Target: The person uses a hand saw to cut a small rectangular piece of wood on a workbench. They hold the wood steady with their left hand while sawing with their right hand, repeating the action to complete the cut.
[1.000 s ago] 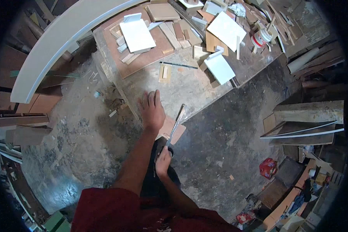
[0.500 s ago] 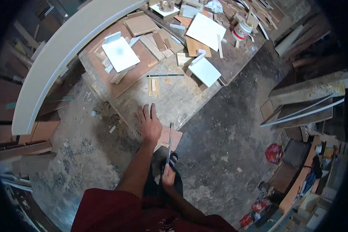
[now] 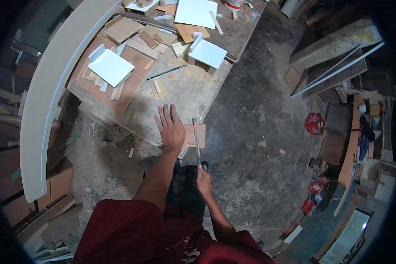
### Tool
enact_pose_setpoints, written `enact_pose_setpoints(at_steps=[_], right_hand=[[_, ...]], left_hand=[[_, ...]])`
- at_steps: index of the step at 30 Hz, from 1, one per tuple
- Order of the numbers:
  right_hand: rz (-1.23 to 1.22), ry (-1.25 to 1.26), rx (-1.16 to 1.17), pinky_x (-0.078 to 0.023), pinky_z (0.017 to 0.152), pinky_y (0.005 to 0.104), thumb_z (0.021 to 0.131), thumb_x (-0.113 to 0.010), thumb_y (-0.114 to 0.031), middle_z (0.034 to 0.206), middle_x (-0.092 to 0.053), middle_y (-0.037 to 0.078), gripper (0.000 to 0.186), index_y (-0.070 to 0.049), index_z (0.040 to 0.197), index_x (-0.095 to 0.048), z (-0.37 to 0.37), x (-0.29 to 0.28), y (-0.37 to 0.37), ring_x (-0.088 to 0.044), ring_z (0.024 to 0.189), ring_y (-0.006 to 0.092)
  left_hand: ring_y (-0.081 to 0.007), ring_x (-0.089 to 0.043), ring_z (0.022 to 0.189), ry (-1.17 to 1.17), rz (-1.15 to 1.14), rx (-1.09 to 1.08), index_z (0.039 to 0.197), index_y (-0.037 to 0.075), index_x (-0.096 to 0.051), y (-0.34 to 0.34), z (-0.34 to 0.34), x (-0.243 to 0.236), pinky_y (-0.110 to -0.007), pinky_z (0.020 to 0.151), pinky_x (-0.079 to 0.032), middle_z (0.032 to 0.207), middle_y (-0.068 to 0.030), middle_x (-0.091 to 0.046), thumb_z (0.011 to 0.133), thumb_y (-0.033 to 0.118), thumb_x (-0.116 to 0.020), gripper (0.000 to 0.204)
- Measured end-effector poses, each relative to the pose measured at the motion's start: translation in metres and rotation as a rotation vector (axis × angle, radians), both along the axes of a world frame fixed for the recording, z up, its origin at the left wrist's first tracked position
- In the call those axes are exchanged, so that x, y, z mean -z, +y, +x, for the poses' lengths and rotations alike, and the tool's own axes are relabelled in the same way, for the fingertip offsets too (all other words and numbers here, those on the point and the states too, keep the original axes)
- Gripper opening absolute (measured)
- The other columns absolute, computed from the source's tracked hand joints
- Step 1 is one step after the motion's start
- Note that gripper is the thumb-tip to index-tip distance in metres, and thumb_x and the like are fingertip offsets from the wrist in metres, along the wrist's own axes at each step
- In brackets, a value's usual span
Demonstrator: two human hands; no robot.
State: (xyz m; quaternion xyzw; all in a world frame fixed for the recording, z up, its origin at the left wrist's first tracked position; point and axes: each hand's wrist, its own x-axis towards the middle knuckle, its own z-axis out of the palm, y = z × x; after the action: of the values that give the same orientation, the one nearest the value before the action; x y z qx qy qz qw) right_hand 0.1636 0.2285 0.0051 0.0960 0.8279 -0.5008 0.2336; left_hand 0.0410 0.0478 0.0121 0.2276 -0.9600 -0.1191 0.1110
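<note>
Right hand [image 3: 203,179]: fingers clenched around the tool [image 3: 196,143], which extends forward of them across the board [image 3: 201,133]. Left hand [image 3: 171,132]: fingers spread, grasping nothing, over the table [image 3: 190,94]; pencil [image 3: 167,72] lies beyond the fingertips.

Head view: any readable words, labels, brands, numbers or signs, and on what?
None reads clearly.
Dark red shirt: pale chest print, too small and blurred.
White-and-red tub, cut by upper edge: no lettering legible.
Red package at right: too small to tell.
Metal tool in right hand: no marking visible.
</note>
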Motion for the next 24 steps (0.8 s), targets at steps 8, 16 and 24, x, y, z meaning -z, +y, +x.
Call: enact_pose_setpoints(at_steps=[8, 16, 24], right_hand=[[0.078, -0.013, -0.043, -0.04, 0.054, 0.0414, 0.099, -0.042, -0.033, 0.062, -0.045, 0.025, 0.046, 0.008, 0.081, -0.054, 0.025, -0.012, 0.013, -0.044, 0.053, 0.0215], [-0.003, 0.072, 0.139, -0.039, 0.055, 0.0456, 0.099, -0.039, -0.032, 0.067, -0.044, 0.031, 0.047, 0.009, 0.079, -0.051, 0.062, 0.007, -0.024, -0.048, 0.06, 0.0466], [0.012, 0.285, 0.101, -0.041, 0.06, 0.0477, 0.099, -0.039, -0.03, 0.072, -0.049, 0.032, 0.046, 0.01, 0.081, -0.054, 0.03, -0.004, -0.019, -0.054, 0.075, 0.0496]], left_hand=[[-0.0406, -0.025, 0.134, 0.06, 0.065, 0.346, 0.134, -0.005, -0.035, 0.001, -0.002, -0.003, -0.05, 0.111, -0.022, 0.138, -0.0241, -0.034, 0.086, 0.005, -0.047, 0.05], [-0.0405, -0.025, 0.134, 0.081, 0.095, 0.304, 0.135, -0.004, -0.034, 0.0, -0.003, -0.002, -0.049, 0.112, -0.023, 0.139, -0.0214, -0.032, 0.077, -0.007, -0.045, 0.059], [-0.0402, -0.026, 0.134, 0.142, 0.084, 0.307, 0.136, -0.002, -0.034, -0.001, -0.009, 0.005, -0.049, 0.112, -0.024, 0.137, -0.02, -0.034, 0.072, -0.01, -0.046, 0.066]])
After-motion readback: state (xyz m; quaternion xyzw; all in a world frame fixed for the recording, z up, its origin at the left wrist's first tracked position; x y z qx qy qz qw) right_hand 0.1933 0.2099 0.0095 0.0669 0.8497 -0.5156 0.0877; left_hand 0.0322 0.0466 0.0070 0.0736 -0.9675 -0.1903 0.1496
